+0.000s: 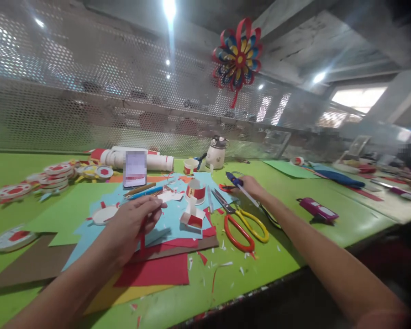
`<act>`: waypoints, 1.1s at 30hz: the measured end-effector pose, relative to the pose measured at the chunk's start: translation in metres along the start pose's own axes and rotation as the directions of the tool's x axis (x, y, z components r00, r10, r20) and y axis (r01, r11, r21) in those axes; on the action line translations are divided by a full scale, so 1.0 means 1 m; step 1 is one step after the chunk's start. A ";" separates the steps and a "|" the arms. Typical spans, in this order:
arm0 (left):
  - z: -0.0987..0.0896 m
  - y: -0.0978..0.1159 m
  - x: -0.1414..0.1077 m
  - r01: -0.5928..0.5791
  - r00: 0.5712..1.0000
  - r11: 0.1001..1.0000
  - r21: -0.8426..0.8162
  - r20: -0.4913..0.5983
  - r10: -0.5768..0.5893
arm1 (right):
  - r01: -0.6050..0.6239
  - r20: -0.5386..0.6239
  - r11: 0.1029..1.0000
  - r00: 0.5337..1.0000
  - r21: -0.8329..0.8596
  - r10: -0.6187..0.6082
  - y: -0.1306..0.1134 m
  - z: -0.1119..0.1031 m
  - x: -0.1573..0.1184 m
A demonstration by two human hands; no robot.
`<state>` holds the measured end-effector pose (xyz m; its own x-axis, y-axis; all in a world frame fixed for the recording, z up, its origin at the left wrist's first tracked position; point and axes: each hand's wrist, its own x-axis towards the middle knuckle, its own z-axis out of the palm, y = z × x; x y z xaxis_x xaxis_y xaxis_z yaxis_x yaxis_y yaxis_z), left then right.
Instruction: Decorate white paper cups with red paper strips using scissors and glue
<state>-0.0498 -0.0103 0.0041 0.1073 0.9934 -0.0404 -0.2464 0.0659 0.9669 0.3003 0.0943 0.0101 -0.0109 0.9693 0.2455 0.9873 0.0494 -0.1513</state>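
My left hand (142,217) is closed in a pinch on a small white paper piece (171,196), above the blue paper sheets. A narrow red strip (143,240) shows under that hand; whether it is held I cannot tell. My right hand (250,187) is closed at a blue hot glue gun (233,178) with a pale glue stick running back under the wrist; its fingers are partly hidden. Between the hands stand a cut red-and-white paper cup (195,192) and a folded cup piece (192,220). Large scissors (239,228) with red and yellow handles lie closer to me.
A phone (135,170) leans before stacked white cups (140,159). Paper discs (56,176) pile up at left. A white bottle (216,153) stands at the back. A purple case (318,209) lies at right. Scraps litter the table's front edge; a paper flower (239,59) hangs above.
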 end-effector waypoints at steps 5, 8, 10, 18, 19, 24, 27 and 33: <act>-0.001 0.005 -0.002 0.009 0.999 1.000 -0.018 0.033 -0.009 | 0.102 0.048 0.994 0.994 -0.030 -0.100 0.005 0.004 -0.002; 0.000 0.007 -0.003 0.020 0.998 0.998 -0.062 0.056 -0.016 | 0.145 -0.001 0.989 0.989 -0.015 -0.145 -0.005 -0.012 -0.012; 0.000 0.007 -0.003 0.030 0.997 0.993 -0.110 0.070 -0.023 | 0.178 -0.053 0.984 0.983 0.015 -0.177 -0.027 -0.025 -0.027; 0.007 0.011 -0.008 -0.006 0.996 0.951 -0.308 0.082 0.033 | 0.459 -0.103 0.626 0.849 0.631 -0.518 -0.182 -0.026 -0.115; 0.008 0.012 -0.008 -0.010 0.996 0.947 -0.322 0.081 0.038 | 0.424 -0.083 0.621 0.862 0.660 -0.500 -0.193 -0.022 -0.119; 0.008 0.014 -0.009 -0.041 0.998 0.925 -0.379 0.028 0.056 | 0.064 0.193 0.532 0.890 0.844 -0.412 -0.217 -0.006 -0.119; 0.008 0.015 -0.009 -0.063 0.998 0.916 -0.396 -0.013 0.063 | -0.097 0.286 0.413 0.858 0.906 -0.426 -0.222 -0.001 -0.118; 0.002 0.018 -0.003 -0.170 0.972 0.899 -0.403 -0.216 0.087 | -0.182 0.308 0.322 0.863 0.929 -0.400 -0.222 0.003 -0.127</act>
<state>-0.0523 -0.0123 0.0222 -0.1256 0.9920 -0.0093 -0.6279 -0.0722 0.7750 0.0815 -0.0389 0.0095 -0.4530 0.8913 -0.0223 0.1728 0.0632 -0.9829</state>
